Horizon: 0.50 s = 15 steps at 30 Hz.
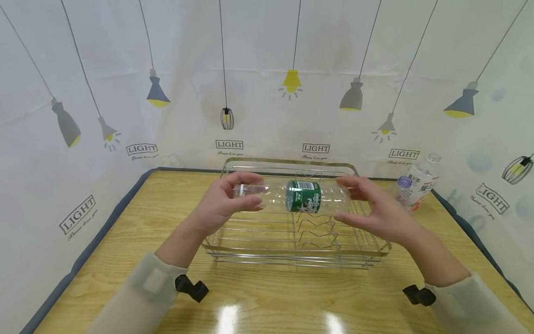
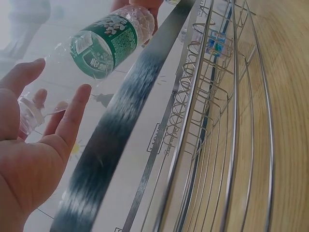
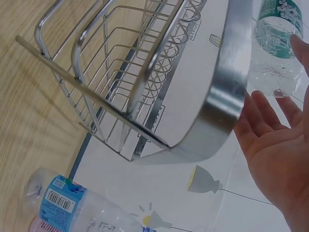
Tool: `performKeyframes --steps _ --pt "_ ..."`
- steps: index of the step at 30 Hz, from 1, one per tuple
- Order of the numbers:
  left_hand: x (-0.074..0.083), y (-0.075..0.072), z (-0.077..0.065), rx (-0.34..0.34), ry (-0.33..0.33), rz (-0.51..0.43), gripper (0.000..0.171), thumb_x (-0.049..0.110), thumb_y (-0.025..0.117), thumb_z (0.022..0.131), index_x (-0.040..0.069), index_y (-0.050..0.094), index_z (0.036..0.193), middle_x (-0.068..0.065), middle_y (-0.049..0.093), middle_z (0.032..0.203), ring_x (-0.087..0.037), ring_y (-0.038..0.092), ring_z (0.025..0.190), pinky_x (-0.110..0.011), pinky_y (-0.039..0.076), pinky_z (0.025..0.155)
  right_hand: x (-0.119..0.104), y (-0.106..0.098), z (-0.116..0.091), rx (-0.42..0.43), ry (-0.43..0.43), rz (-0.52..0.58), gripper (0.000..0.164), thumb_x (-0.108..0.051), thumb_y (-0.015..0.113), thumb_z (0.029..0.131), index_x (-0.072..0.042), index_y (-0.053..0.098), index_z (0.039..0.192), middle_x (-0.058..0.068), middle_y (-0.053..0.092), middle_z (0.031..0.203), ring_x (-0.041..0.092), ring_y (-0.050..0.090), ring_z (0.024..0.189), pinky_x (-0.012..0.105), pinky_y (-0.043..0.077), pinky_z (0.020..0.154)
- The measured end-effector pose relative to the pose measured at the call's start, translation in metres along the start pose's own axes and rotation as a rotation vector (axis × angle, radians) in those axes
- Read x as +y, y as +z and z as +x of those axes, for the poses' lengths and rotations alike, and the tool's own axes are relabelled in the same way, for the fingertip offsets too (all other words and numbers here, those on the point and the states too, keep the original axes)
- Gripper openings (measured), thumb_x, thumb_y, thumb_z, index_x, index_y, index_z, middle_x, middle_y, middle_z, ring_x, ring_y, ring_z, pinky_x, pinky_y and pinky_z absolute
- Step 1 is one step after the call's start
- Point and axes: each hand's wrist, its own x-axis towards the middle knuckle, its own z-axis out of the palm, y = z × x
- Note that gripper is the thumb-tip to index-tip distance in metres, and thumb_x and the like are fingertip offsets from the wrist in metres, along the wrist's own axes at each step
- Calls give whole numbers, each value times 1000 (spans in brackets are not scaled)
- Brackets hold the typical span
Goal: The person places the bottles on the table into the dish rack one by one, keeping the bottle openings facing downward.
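Note:
A see-through plastic bottle with a green label (image 1: 306,196) is held sideways above the wire rack (image 1: 258,253), its neck pointing left. My left hand (image 1: 219,202) grips the neck end, thumb in front and fingers behind. At the other end, my right hand (image 1: 377,211) holds the base between thumb and fingers. Seen from the left wrist, the bottle's ringed neck (image 2: 31,116) sits among the left fingers, and no cap shows on it. From the right wrist, the right fingers (image 3: 268,118) lie at the bottle's base.
Metal bands rim the rack, which has wavy wire dividers inside and stands on the wooden table (image 1: 137,241). To its right are a white-labelled bottle (image 1: 423,178) and one with a purple cap (image 1: 404,182). A lamp-patterned sheet (image 1: 258,93) hangs behind the table.

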Motion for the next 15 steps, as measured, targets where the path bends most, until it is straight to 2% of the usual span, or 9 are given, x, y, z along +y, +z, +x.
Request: performKeyframes --steps 3,5,8,10,15 --pt "-1 0 0 -2 2 0 46 -3 73 101 -3 59 144 -14 60 137 -28 69 117 -45 67 97 2 1 1 14 -21 3 72 -23 85 99 -12 50 160 12 57 161 40 63 139 17 48 114" --pt "-1 -1 -1 -2 -3 7 46 -2 73 100 -1 60 144 -14 61 138 -27 69 117 -42 67 97 2 1 1 26 -39 23 70 -19 85 99 -12 51 159 12 57 160 41 64 137 5 42 109" --pt "-1 -2 -2 -1 -19 46 47 1 75 100 2 62 145 -17 62 142 -26 70 119 -37 67 97 0 1 2 49 -64 60 68 -13 84 99 -13 51 158 13 58 158 42 66 133 3 43 106" --pt "-1 -2 -2 1 -35 90 48 4 76 100 5 63 146 -17 63 142 -25 70 120 -34 66 97 -1 0 2 65 -68 81 67 -10 83 99 -14 52 158 12 58 156 37 68 130 4 47 104" --pt "-3 0 -2 -25 -60 207 48 11 79 101 14 66 147 -10 66 148 -29 68 130 -33 65 98 -3 -2 4 108 -70 123 68 -6 80 100 -17 51 160 9 59 156 6 66 126 7 50 104"
